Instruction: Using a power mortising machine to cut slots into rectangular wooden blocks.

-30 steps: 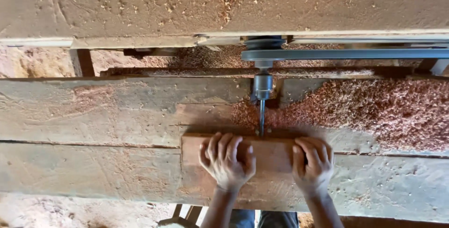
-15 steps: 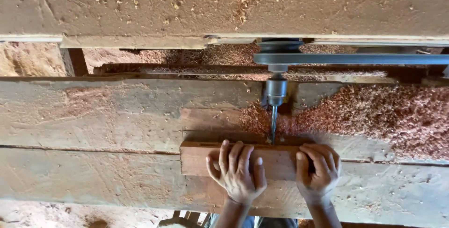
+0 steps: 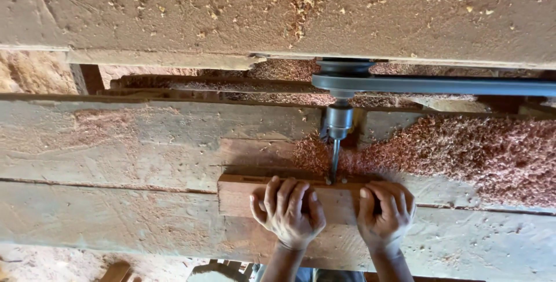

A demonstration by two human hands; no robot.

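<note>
Here, nearest the camera, the left hand [image 3: 288, 212] and the right hand [image 3: 385, 213] both press down flat on a reddish wooden block [image 3: 341, 201], fingers spread over its top and curled at its far edge, gripping it rather than lying loose. The block lies across a worn plank bench [image 3: 127, 154], its far edge meeting the tip of a horizontal drill bit [image 3: 335, 163]. Behind the bit sits a metal chuck [image 3: 339, 123], with a dark belt [image 3: 440, 85] running off right. Reddish sawdust [image 3: 480, 149] is heaped beside it.
</note>
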